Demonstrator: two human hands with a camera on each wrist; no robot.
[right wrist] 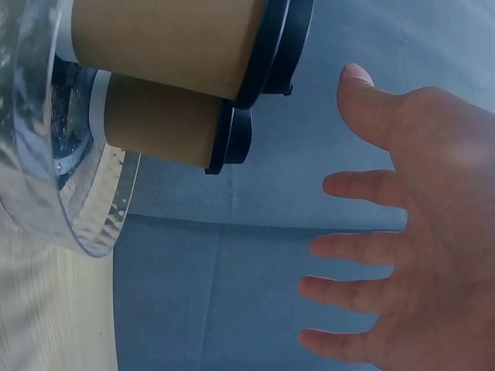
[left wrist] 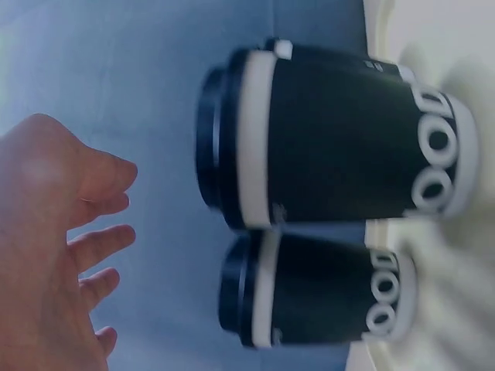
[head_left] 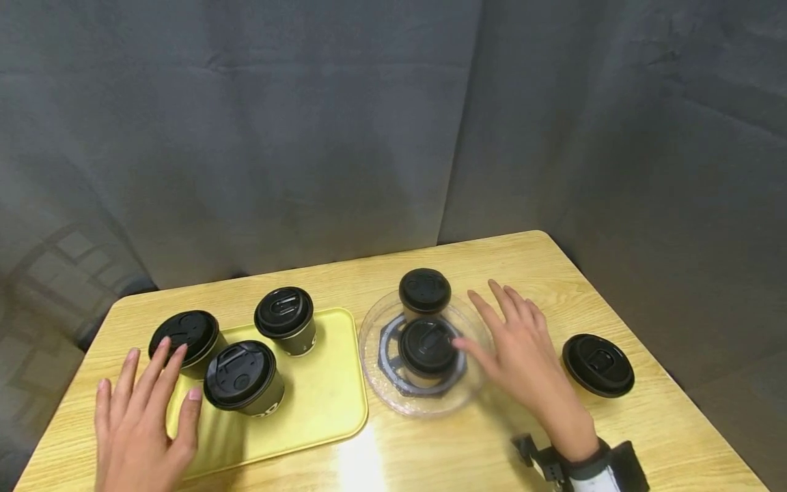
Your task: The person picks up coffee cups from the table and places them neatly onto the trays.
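Observation:
Three dark paper cups with black lids stand on the yellow tray (head_left: 320, 389) side: a front cup (head_left: 261, 396), a back cup (head_left: 298, 339) and a left cup (head_left: 212, 348). My left hand (head_left: 138, 424) hovers beside them, fingers spread, its fingertips overlapping the left cup's lid in the head view. In the left wrist view, that hand is apart from a dark cup (left wrist: 340, 139) with white lettering. My right hand (head_left: 522, 355), fingers extended, is over the right side of a clear round stand (head_left: 375, 383). Two brown cups (right wrist: 166, 120) with black lids stand on it; the thumb overlaps the nearer lid (head_left: 428, 347).
Right of my right forearm, another black lid (head_left: 598, 365) shows, with whatever is beneath it hidden. The wooden table (head_left: 418, 451) ends at a grey curtain (head_left: 295, 150) behind and on the right. A black strap (head_left: 584, 461) circles my right wrist.

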